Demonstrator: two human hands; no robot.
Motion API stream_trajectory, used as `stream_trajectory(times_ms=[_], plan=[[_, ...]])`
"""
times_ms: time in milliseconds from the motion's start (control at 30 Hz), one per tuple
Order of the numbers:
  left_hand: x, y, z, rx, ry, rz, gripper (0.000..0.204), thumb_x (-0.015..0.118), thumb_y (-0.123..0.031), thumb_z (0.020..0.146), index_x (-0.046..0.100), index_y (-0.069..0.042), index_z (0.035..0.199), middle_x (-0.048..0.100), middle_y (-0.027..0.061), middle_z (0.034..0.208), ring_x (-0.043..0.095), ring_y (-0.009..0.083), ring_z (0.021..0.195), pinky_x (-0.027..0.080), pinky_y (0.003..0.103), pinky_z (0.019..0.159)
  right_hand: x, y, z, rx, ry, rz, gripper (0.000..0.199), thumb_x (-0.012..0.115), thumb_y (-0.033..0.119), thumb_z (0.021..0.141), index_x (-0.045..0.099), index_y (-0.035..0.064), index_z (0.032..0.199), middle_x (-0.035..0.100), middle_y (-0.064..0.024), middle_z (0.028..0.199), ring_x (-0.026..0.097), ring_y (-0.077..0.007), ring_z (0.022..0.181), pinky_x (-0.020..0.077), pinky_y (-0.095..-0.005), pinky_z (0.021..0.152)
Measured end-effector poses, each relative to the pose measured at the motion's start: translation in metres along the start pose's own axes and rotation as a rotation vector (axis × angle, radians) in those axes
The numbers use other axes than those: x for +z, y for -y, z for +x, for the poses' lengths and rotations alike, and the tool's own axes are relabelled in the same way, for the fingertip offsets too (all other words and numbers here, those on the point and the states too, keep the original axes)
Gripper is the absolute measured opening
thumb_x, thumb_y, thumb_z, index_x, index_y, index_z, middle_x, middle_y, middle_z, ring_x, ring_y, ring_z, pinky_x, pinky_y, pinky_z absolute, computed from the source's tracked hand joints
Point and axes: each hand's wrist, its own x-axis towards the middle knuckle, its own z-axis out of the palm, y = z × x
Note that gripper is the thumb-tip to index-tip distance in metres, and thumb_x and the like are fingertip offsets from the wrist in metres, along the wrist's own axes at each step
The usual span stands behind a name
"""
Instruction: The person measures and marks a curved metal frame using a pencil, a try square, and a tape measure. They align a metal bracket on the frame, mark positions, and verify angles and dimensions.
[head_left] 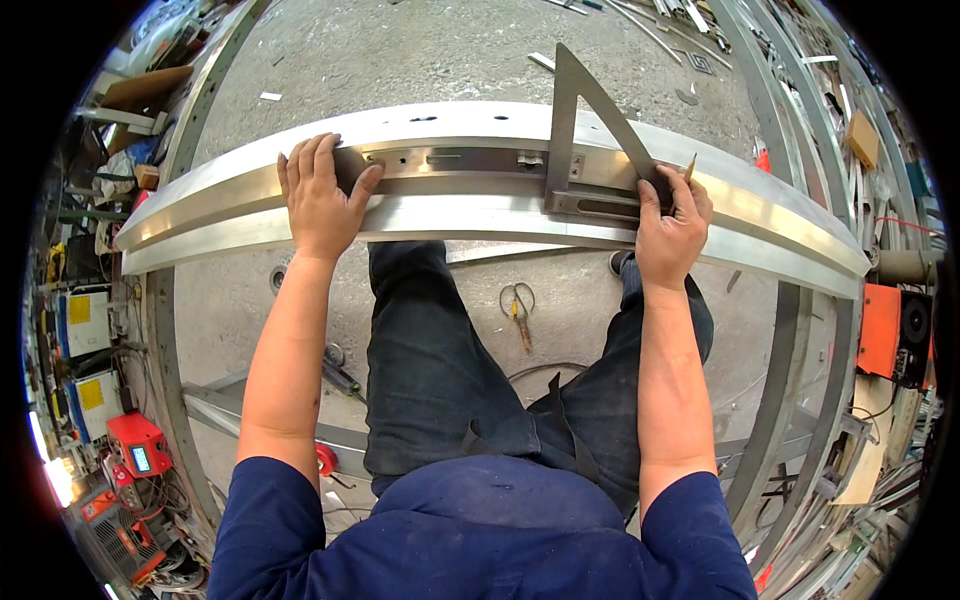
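A long silver aluminium profile (765,205) lies crosswise in front of me. In its channel rests a slim metal strip (450,160) with slots and small holes. My left hand (325,195) lies over the profile at the strip's left end, fingers stretched out and thumb spread. A triangular metal set square (562,120) stands with its thick base along the profile's near side and its point toward the far side. The fingers of my right hand (672,225) are closed on its right corner. A pencil (691,168) pokes up between those same fingers.
Steel frame rails (175,330) run on both sides beneath the profile. Scissors (518,312) and an angle grinder (342,372) lie on the concrete floor (350,55). At left is a red machine (140,445); at right, an orange-and-black one (882,325). Metal offcuts (645,28) lie beyond.
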Motion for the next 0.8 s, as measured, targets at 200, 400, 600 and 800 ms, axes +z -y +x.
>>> stream_trajectory(times_ms=[200, 400, 600, 800], plan=[[0.0015, 0.0003, 0.0001, 0.013, -0.026, 0.005, 0.072, 0.066, -0.065, 0.096, 0.057, -0.010, 0.142, 0.058, 0.0103, 0.141, 0.048, 0.0306, 0.141, 0.018, 0.052, 0.129, 0.0025, -0.0008, 0.0001, 0.008, -0.002, 0.011, 0.032, 0.084, 0.010, 0.086, 0.077, 0.0090, 0.117, 0.070, -0.0135, 0.112, 0.062, -0.0336, 0.112, 0.0501, -0.0426, 0.098], [0.0009, -0.0003, -0.0005, 0.018, -0.034, 0.000, 0.071, 0.066, -0.064, 0.096, 0.057, -0.010, 0.142, 0.058, 0.0104, 0.141, 0.049, 0.0305, 0.140, 0.018, 0.052, 0.129, 0.0018, 0.0019, 0.0007, 0.002, 0.005, 0.006, 0.031, 0.084, 0.011, 0.086, 0.077, 0.0085, 0.116, 0.069, -0.0133, 0.111, 0.062, -0.0337, 0.111, 0.0500, -0.0430, 0.097], [-0.0015, -0.0014, 0.0020, 0.007, 0.005, -0.011, 0.074, 0.065, -0.067, 0.096, 0.056, -0.009, 0.140, 0.056, 0.0115, 0.141, 0.045, 0.0302, 0.144, 0.014, 0.052, 0.131, 0.0031, -0.0004, -0.0004, -0.010, -0.010, 0.004, 0.030, 0.084, 0.011, 0.087, 0.077, 0.0089, 0.115, 0.070, -0.0118, 0.110, 0.062, -0.0328, 0.110, 0.0501, -0.0430, 0.097], [-0.0006, -0.0010, 0.0007, 0.003, 0.005, 0.003, 0.074, 0.065, -0.067, 0.096, 0.057, -0.008, 0.140, 0.056, 0.0117, 0.141, 0.046, 0.0299, 0.143, 0.015, 0.052, 0.131, 0.0038, 0.0027, -0.0007, -0.003, -0.012, -0.001, 0.028, 0.084, 0.011, 0.087, 0.077, 0.0086, 0.114, 0.071, -0.0105, 0.110, 0.062, -0.0308, 0.109, 0.0504, -0.0414, 0.096]])
